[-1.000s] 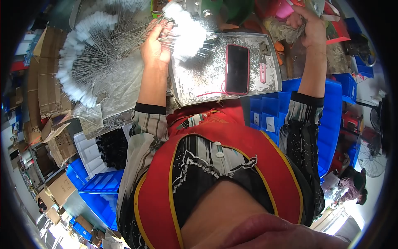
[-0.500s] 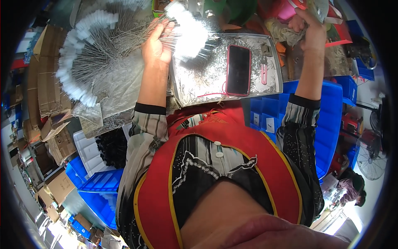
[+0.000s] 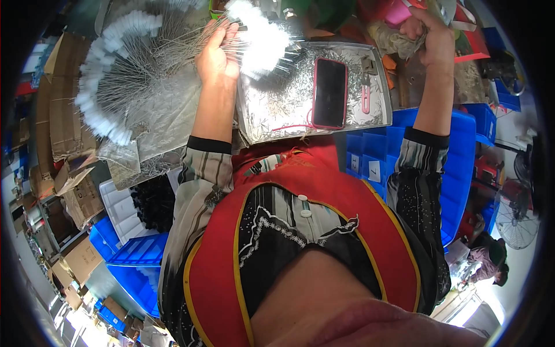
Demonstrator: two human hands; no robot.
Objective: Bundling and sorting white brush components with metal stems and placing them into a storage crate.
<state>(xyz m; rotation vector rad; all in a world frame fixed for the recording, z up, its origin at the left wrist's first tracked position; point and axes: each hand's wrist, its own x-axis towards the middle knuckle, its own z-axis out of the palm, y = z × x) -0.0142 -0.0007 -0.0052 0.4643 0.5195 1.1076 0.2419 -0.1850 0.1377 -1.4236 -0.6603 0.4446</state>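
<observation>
Glare washes out the white, brush-like ends of the bundle of thin grey metal rods [image 3: 260,46] held in your left hand [image 3: 219,61], so single tips there cannot be made out. That forearm reaches straight ahead of you, palm turned up, thumb laid across the rods, the other fingers partly lost behind them.

To the left of this hand, a wide fan of similar white-tipped grey rods [image 3: 95,87] lies on the surface [image 3: 173,130]; more white tips beyond it run off the upper edge.

Your right hand [image 3: 428,37] is bent at the wrist, fingers curled inward beside a crumpled, translucent yellowish wad [image 3: 388,40]. Whether they grip it, you cannot tell from this angle. Just beyond those fingers, a bright pink object [image 3: 396,11] is partly hidden.

Between your hands and nearer your body sits a shallow white rectangular tray [image 3: 272,135], strewn with short metallic slivers [image 3: 292,107]. It carries a black-screened phone in a red case [image 3: 330,92] and a slim pink tool [image 3: 366,99] of unclear kind.
</observation>
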